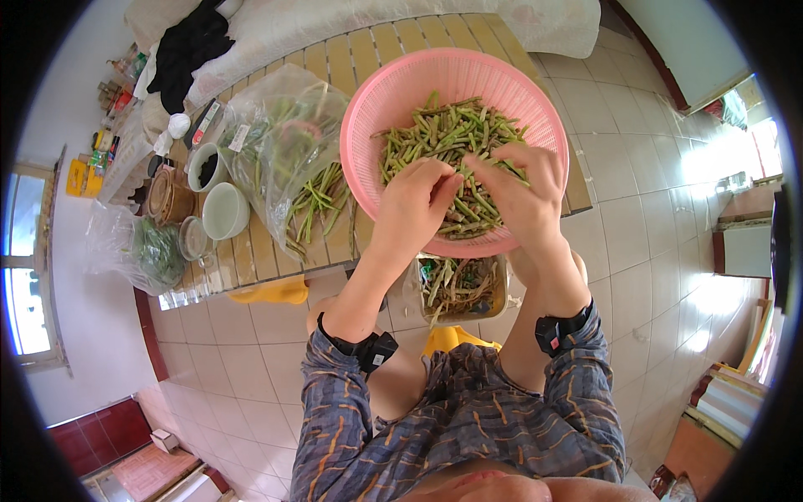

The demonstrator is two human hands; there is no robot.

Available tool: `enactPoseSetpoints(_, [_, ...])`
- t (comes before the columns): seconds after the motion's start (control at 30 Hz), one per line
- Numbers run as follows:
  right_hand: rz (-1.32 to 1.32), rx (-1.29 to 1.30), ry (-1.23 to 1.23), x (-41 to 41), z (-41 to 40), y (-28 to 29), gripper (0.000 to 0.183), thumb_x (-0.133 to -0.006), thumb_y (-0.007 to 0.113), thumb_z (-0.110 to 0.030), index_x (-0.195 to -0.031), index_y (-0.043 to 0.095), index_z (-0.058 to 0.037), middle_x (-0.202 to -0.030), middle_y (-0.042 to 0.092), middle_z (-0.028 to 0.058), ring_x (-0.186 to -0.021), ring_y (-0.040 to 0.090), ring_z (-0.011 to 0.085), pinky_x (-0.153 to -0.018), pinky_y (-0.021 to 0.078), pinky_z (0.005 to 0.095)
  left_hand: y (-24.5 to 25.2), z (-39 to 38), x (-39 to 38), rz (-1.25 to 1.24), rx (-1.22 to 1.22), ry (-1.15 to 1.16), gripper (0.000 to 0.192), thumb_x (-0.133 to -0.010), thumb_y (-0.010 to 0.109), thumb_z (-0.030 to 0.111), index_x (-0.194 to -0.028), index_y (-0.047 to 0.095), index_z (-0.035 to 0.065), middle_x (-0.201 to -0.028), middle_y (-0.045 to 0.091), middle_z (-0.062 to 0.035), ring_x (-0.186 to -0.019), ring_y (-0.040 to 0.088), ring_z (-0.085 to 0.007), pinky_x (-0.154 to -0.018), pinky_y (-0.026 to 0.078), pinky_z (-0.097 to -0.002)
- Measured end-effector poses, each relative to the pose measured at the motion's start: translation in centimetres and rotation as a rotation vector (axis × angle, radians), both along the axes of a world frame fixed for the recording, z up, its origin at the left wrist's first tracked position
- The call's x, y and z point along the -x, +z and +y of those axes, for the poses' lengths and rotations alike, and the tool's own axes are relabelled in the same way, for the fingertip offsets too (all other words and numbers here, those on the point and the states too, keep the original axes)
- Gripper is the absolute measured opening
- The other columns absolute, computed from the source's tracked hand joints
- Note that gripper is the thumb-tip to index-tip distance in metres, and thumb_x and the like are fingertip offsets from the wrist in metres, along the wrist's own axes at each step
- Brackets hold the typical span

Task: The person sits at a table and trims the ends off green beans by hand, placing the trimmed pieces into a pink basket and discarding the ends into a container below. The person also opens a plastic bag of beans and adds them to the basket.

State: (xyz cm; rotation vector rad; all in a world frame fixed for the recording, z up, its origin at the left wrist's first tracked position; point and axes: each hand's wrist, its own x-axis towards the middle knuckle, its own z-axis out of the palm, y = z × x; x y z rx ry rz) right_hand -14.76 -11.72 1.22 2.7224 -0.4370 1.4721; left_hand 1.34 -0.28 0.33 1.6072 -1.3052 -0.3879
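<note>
A pink plastic colander (370, 182) holds a heap of green bean pieces (439, 135). Both my hands are over the near half of this heap. My left hand (414, 194) has curled fingers, with thumb and forefinger close together; whether a bean is between them is hidden. My right hand (527, 191) is slightly blurred, thumb and forefinger apart, and nothing shows between them. To the left of the colander, long whole green beans (320, 197) spill from a clear plastic bag (270, 125). Below the colander's near rim stands a bin (499, 301) with bean scraps and dry stalks.
The slatted table (426, 34) carries a pale green bowl (226, 210), another bowl with dark contents (207, 168), a brown lidded jar (169, 197), a glass mug (194, 238) and bagged leafy greens (158, 251). A covered sofa (376, 9) borders the far side. Something yellow (461, 339) is beneath me.
</note>
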Motion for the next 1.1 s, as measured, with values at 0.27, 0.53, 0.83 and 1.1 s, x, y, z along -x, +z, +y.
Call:
enactPoseSetpoints(0.27, [0.06, -0.075, 0.159, 0.0, -0.2, -0.6, 0.032, -0.071, 0.071, -0.008, -0.103, 0.076, -0.005, -0.106, 0.067, 0.0062, -0.087, 0.064, 0.0232, -0.076, 0.0544, 0.0355, -0.1, 0.0, 0.9, -0.13, 0.092, 0.014, 0.007, -0.095, 0.071, 0.006, -0.097, 0.068, -0.0002, -0.089, 0.067, -0.0159, -0.082, 0.066, -0.0397, -0.07, 0.052, -0.0464])
enactPoseSetpoints(0.53, [0.1, -0.033, 0.188, 0.1, 0.0, -0.2, 0.033, -0.069, 0.072, -0.005, -0.102, 0.073, -0.0027, -0.103, 0.067, 0.0073, -0.087, 0.067, 0.0246, -0.072, 0.0563, 0.0371, 0.2, 0.3, 1.0, -0.132, 0.088, -0.015, 0.008, -0.096, 0.071, 0.006, -0.099, 0.068, -0.001, -0.088, 0.065, -0.0164, -0.079, 0.064, -0.0373, -0.069, 0.051, -0.0436])
enactPoseSetpoints(0.83, [-0.032, -0.17, 0.258, -0.5, 0.7, -0.8, 0.024, -0.069, 0.074, 0.005, -0.092, 0.07, -0.0021, -0.098, 0.068, 0.0075, -0.081, 0.069, 0.0268, -0.068, 0.0571, 0.0368, -0.4, 0.7, -0.3, 0.435, -0.058, -0.22, 0.016, -0.103, 0.07, 0.014, -0.102, 0.071, -0.0021, -0.081, 0.065, -0.0007, -0.07, 0.056, -0.0096, -0.062, 0.046, -0.0277])
enactPoseSetpoints(1.1, [-0.188, -0.928, 0.398, -0.5, 2.3, -0.7, 0.011, -0.09, 0.072, 0.008, -0.096, 0.069, -0.0006, -0.1, 0.069, 0.009, -0.085, 0.072, 0.0187, -0.07, 0.0599, 0.0299, -0.4, 0.9, 0.1, 0.896, -0.009, -0.289, 0.015, -0.104, 0.068, 0.013, -0.1, 0.073, 0.0001, -0.08, 0.066, 0.0006, -0.063, 0.052, -0.0047, -0.054, 0.039, -0.0217])
